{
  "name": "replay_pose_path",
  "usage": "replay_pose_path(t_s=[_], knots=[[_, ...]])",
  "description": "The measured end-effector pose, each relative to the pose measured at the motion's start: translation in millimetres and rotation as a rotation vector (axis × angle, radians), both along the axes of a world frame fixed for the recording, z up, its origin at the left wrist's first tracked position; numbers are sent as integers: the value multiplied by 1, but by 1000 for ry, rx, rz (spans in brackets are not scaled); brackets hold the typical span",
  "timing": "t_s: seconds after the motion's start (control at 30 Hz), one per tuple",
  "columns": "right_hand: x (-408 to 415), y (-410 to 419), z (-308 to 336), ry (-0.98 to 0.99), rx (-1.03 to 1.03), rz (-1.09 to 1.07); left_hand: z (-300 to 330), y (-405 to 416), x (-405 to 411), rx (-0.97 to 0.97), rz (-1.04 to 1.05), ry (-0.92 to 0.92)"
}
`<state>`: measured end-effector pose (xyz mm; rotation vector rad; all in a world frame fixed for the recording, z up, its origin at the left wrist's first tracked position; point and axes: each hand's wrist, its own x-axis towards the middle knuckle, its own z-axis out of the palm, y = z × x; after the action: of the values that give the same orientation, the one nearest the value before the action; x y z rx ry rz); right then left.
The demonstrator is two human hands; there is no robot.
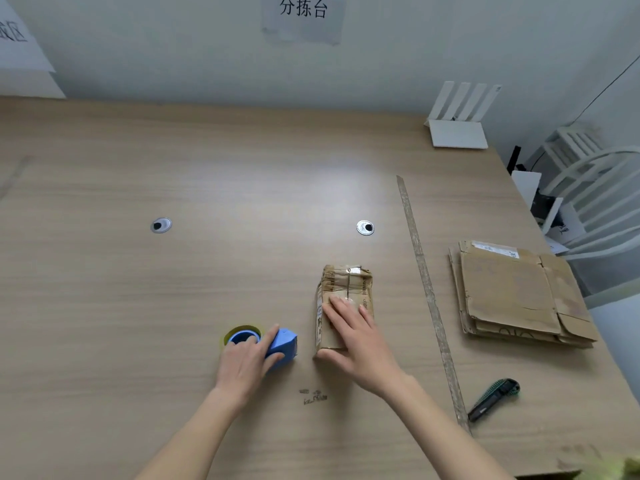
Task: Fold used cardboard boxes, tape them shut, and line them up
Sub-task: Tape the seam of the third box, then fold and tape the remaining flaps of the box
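Brown taped-up small cardboard box (346,303) at table centre, right hand (356,341) flat-fingered on it, left hand (247,362) gripping blue tape dispenser (273,344); flattened cardboard stack (516,292) at 3 o'clock still unfolded.

One small box (344,306) stands on the table (173,306), one stack of flattened boxes (516,292) lies at right, number of sheets in it not countable. One tape dispenser (268,344), one knife (493,399), one tape strip (429,299) stuck along the tabletop, two grommets (161,225) (365,227), one router (457,124) with four antennas. Two hands in view, left (247,363) and right (360,337); two paper signs (303,15) (17,39) on the wall; one white chair (595,188) beyond the right edge.
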<state>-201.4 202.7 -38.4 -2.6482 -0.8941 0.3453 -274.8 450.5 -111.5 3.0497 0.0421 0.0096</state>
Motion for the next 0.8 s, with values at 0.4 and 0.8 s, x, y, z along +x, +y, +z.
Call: replay_pose_path(t_s=[0.4, 0.8], knots=[[-8, 10, -3, -26, 13, 48, 38, -31, 4, -157, -131, -305], [4, -55, 3, 127, 197, -2, 43, -59, 25, -186, -292, -289]])
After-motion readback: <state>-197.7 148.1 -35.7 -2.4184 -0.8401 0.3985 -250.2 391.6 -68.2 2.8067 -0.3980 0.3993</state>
